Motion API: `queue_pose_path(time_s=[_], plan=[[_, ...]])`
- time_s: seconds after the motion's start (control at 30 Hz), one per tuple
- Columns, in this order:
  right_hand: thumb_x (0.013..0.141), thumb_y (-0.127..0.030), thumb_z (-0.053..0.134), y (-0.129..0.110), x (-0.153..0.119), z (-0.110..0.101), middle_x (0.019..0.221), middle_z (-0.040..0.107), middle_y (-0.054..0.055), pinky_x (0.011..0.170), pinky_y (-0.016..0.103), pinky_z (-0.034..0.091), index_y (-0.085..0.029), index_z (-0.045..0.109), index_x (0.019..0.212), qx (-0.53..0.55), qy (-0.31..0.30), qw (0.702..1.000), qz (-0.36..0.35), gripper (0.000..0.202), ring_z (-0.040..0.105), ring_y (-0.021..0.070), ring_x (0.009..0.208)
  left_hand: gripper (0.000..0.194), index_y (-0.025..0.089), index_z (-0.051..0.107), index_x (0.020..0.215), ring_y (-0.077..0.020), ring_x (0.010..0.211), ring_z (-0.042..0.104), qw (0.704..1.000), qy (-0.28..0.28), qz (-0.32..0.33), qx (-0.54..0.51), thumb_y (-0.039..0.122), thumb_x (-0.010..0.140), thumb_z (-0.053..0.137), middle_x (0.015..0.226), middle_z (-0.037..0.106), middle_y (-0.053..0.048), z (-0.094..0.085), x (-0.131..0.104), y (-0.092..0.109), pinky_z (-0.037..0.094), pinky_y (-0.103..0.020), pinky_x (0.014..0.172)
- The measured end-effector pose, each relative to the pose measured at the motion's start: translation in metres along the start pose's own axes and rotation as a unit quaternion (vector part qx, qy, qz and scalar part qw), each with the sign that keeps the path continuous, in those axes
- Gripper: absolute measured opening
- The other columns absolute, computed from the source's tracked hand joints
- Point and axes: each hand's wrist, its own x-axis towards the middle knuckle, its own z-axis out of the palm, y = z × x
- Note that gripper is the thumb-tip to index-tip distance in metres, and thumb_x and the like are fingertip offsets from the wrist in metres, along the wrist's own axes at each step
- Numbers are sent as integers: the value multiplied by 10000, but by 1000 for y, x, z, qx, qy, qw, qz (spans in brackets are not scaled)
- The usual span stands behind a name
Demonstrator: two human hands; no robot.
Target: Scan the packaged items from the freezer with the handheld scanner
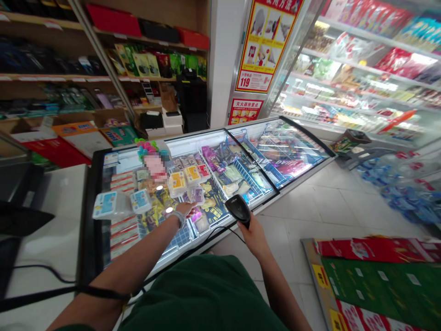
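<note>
My left hand point(186, 209), with a pale band at the wrist, reaches over the glass-topped freezer. Its fingers are closed at the near edge of a small clear tub with a purple label point(196, 195). Behind that tub stand similar tubs with yellow labels point(178, 182) and a red-labelled tub point(203, 171). Off to the left are two tubs with blue labels point(140, 200). In my right hand point(253, 232) is a black barcode scanner point(238, 209), held by its handle above the freezer's near edge. A thin black cable runs by it.
The freezer's frame point(272, 196) stretches away to the right. A colourful toy-like item point(148, 147) lies on its far left. At left is a white counter point(58, 207); at right, a red and green display point(375, 276) and bottled water point(396, 184). Lit shelves point(365, 73) stand behind.
</note>
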Motion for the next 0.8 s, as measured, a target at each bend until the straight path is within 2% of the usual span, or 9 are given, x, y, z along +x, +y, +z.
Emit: queue_pose_path(time_s=[0.2,0.4,0.47,0.6,0.8], plan=[[817,-207,553,-10,5,3,1002,664,98,840,372,484,-159,560,1093,-1,-31,999,-14,280,625,252,956,374,164,561,1217,-199,1007,620,999,-3,17,-34,374,908,577,1200,604,-87,-16,-9,-13,539,-415,848],[838,-184,538,-25,9,5,1002,636,97,836,353,464,-164,538,1030,-23,-78,996,-37,193,603,236,941,297,138,624,1046,-148,845,639,995,0,87,-48,391,895,593,1002,662,-50,-49,-44,-34,540,-344,758],[841,-177,538,-32,11,7,1001,624,89,835,348,457,-170,526,1030,-37,-95,993,-53,189,593,229,936,364,135,652,945,-145,781,642,990,19,122,-61,475,816,661,900,687,-37,-61,-58,-38,517,-308,713],[844,-151,542,-53,16,14,1024,602,98,845,351,446,-163,514,1050,-67,-143,983,-95,208,572,233,960,606,145,675,847,-179,734,645,975,64,192,-89,669,552,749,775,709,-39,-82,-84,-39,475,-289,667],[817,-78,540,-86,19,26,1052,583,104,892,367,422,-159,521,1044,-103,-198,964,-145,242,544,239,994,615,153,674,825,-181,706,613,953,117,263,-94,691,533,737,750,705,-40,-106,-112,-33,460,-284,646]])
